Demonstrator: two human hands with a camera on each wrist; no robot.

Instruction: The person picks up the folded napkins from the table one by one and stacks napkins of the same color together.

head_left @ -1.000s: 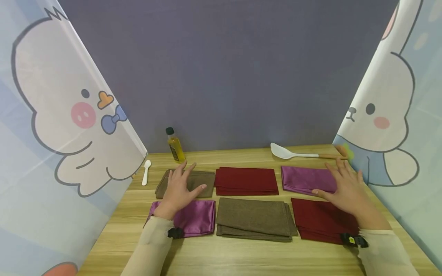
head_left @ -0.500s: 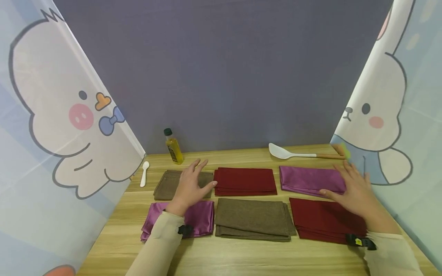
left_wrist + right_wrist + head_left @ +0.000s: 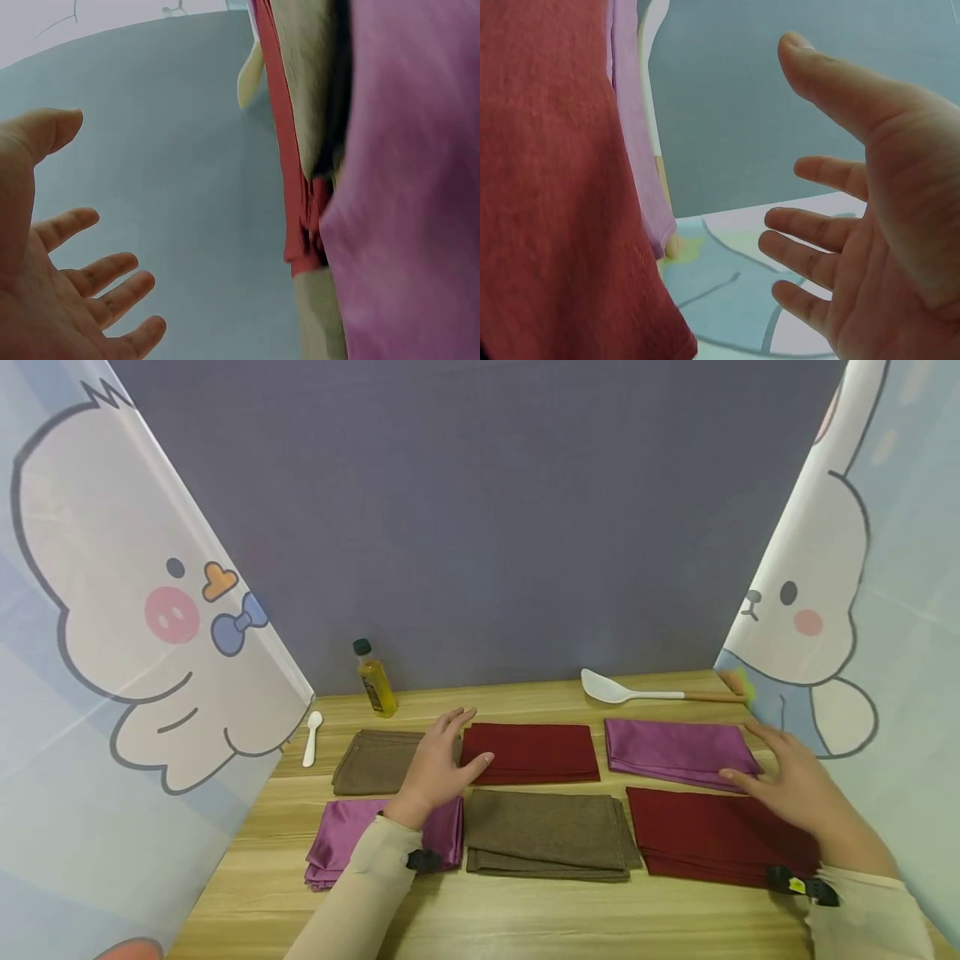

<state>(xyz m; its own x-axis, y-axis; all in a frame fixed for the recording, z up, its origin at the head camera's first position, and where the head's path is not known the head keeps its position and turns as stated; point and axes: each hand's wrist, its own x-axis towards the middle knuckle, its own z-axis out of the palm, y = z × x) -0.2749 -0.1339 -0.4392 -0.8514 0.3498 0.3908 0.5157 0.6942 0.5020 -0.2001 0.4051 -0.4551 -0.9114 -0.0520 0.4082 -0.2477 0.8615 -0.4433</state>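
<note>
My left hand point(image 3: 437, 770) hovers with spread fingers between the back-left brown folded cloth point(image 3: 378, 763) and the middle dark red folded cloth point(image 3: 532, 752). Below its wrist lies a purple satin cloth point(image 3: 341, 835), partly covered by the sleeve. At the right, my right hand point(image 3: 797, 787) is held over the edge of the front dark red cloth point(image 3: 701, 831), near another purple cloth point(image 3: 675, 747). A larger brown cloth point(image 3: 543, 831) lies between the hands. Both wrist views show relaxed, parted fingers and nothing held.
A small bottle of yellow oil point(image 3: 377, 683) with a dark green cap stands at the back left, near a white spoon point(image 3: 312, 739). Along the back right lies a white ladle point(image 3: 611, 689) with a wooden handle end. Printed curtains flank the wooden table point(image 3: 525, 918); a grey panel point(image 3: 480, 527) rises behind.
Both hands have drifted to the right, the left toward the middle red cloth, the right off the back purple cloth. The cloths keep their places on the table.
</note>
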